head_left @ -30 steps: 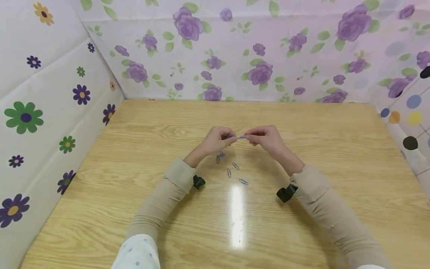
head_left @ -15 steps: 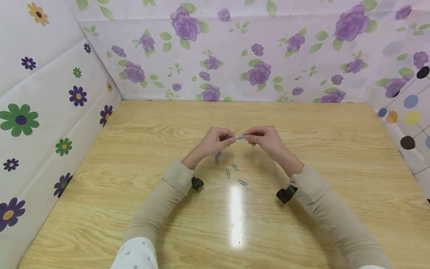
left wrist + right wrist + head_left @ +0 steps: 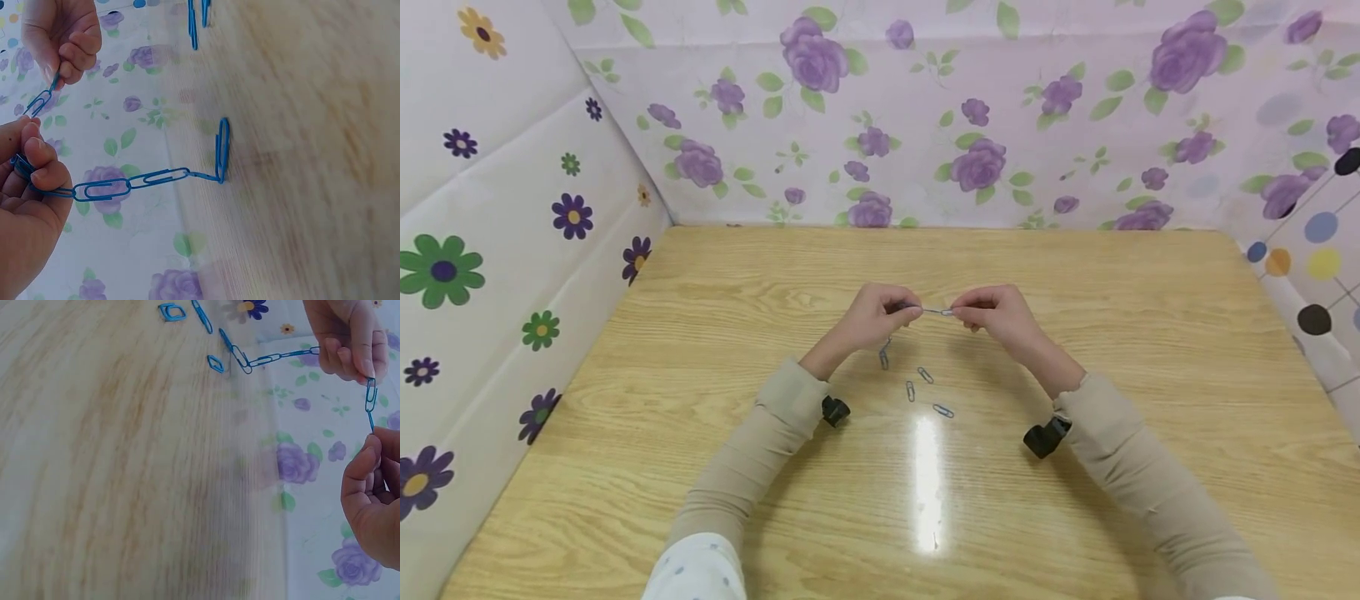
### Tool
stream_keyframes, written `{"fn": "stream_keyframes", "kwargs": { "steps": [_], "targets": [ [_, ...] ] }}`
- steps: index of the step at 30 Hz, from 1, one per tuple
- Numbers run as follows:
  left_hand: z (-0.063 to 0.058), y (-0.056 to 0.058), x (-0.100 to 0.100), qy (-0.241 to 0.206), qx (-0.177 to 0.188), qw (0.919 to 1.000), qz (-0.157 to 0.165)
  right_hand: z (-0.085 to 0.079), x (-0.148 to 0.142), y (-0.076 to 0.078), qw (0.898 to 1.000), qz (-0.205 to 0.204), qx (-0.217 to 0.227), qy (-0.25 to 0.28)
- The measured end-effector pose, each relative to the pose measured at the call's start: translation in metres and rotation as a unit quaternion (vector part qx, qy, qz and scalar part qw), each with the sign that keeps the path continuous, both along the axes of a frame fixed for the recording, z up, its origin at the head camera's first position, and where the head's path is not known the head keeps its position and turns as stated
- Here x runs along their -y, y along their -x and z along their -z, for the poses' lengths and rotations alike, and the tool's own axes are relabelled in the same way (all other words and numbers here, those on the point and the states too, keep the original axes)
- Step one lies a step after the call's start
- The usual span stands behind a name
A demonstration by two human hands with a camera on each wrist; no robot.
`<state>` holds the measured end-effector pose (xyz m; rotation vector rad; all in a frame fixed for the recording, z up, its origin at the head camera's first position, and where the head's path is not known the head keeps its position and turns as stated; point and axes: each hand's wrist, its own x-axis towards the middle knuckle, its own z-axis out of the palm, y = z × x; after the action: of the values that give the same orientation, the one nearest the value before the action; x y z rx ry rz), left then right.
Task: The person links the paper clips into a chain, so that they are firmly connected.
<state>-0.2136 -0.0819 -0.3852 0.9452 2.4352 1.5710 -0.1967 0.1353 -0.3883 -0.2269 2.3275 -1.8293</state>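
My left hand (image 3: pixel 878 315) pinches a chain of blue paper clips (image 3: pixel 103 189) between thumb and fingers. From beneath that hand the chain hangs down, and its lowest paper clip (image 3: pixel 223 150) meets the table. Opposite it, my right hand (image 3: pixel 996 312) pinches one end of a blue paper clip. In the gap between both hands, a paper clip (image 3: pixel 371 394) from the left hand's side hooks through the one the right hand holds, the two stretched in a line. Some of the chain is hidden inside the left hand's fingers.
Three loose blue paper clips, one standing nearest the left (image 3: pixel 911 391), another farther back (image 3: pixel 925 375) and a third closer to me (image 3: pixel 943 411), lie on the wooden table (image 3: pixel 737 275). Flowered cloth (image 3: pixel 977 100) borders the table's back and sides.
Both hands have drawn slightly apart, the right one moving right and the left one left. More of the joined paper clips shows between them. The loose clips lie as before.
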Motion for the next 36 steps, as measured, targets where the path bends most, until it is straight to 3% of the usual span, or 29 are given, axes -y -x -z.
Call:
{"fn": "stream_keyframes", "kwargs": {
  "steps": [7, 12, 17, 24, 30, 36],
  "targets": [
    [0.001, 0.0, 0.001, 0.021, -0.01, 0.9997, 0.009, -0.002, -0.003, -0.004, 1.0, -0.006, 0.001, 0.026],
    [0.004, 0.0, 0.004, 0.035, 0.013, 0.9993, 0.008, -0.005, -0.002, -0.007, 0.999, -0.02, 0.009, 0.039],
    [0.005, 0.0, 0.001, 0.064, -0.006, 0.9977, 0.021, -0.007, 0.001, -0.01, 0.999, -0.022, 0.014, 0.038],
    [0.007, 0.001, -0.002, 0.054, -0.003, 0.9984, 0.019, -0.005, 0.006, -0.011, 0.999, -0.018, -0.028, -0.005],
    [0.009, 0.004, -0.001, 0.055, 0.01, 0.9973, 0.047, -0.005, 0.01, -0.014, 0.997, -0.024, -0.067, -0.038],
    [0.008, 0.004, -0.003, 0.058, -0.017, 0.997, 0.049, -0.005, 0.012, -0.014, 0.996, -0.026, -0.074, -0.043]
  ]
}}
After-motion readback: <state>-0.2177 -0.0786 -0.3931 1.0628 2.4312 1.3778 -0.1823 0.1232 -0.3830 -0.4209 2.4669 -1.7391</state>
